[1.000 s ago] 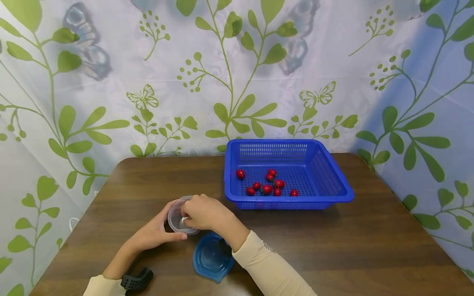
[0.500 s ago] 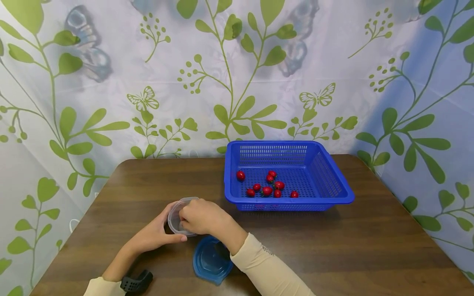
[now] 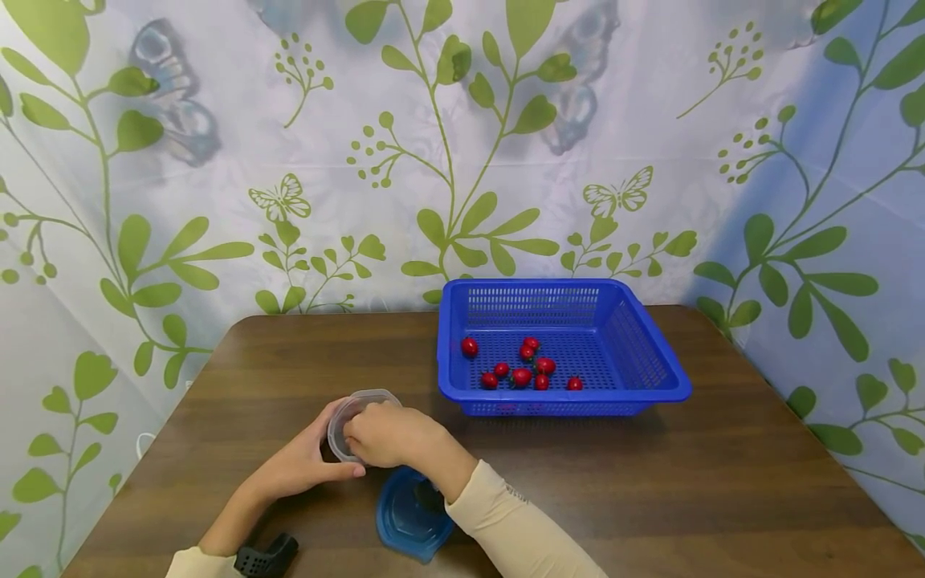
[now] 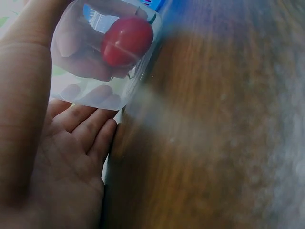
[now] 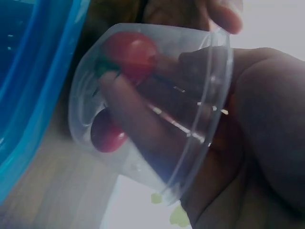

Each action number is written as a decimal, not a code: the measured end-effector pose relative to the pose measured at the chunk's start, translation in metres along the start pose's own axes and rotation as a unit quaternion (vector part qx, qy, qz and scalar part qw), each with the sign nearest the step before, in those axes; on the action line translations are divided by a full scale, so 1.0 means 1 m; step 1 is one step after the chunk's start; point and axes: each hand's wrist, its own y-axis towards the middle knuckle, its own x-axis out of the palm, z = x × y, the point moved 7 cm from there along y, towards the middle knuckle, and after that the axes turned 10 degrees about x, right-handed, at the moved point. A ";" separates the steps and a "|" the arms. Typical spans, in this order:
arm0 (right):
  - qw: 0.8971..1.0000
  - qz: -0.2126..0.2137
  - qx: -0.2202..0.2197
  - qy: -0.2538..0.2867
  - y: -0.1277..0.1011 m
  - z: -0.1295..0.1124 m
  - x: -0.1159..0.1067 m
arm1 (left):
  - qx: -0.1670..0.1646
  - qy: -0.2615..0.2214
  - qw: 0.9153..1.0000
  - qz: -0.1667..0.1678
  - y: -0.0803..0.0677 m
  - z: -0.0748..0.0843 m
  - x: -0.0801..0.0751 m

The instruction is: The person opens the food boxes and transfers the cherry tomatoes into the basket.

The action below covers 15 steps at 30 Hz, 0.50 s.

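My left hand (image 3: pixel 303 461) holds a clear plastic container (image 3: pixel 335 433) on the table, thumb on the near side and fingers round the far side. Into its mouth reaches my right hand (image 3: pixel 393 435), fingertips hidden by the hand in the head view. Through the clear wall, the right wrist view shows those fingers pinching a red cherry tomato (image 5: pixel 136 50) with a green stem end. A second cherry tomato (image 5: pixel 106 133) lies beside it in the container. The left wrist view also shows a tomato (image 4: pixel 126 42) through the plastic, among the right fingers.
A blue lid (image 3: pixel 408 526) lies on the table just in front of the container, partly under the right wrist. Behind and to the right stands a blue perforated basket (image 3: pixel 578 396) with several cherry tomatoes (image 3: pixel 521 377). A patterned curtain (image 3: pixel 325 160) hangs behind the table.
My right hand has dipped slightly lower and to the left inside the container. The left hand keeps its hold, and the basket and lid stay put while the head view tilts a little.
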 end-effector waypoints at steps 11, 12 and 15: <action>0.997 0.016 -0.067 0.019 0.008 0.002 0.000 | -0.004 -0.009 1.000 -0.007 0.001 -0.001 0.000; 0.998 0.014 -0.066 0.018 0.008 0.002 0.000 | -0.004 -0.008 1.000 -0.006 0.001 -0.001 0.000; 0.998 0.011 -0.067 0.017 0.008 0.002 0.000 | -0.003 -0.012 1.000 -0.007 0.001 -0.002 0.001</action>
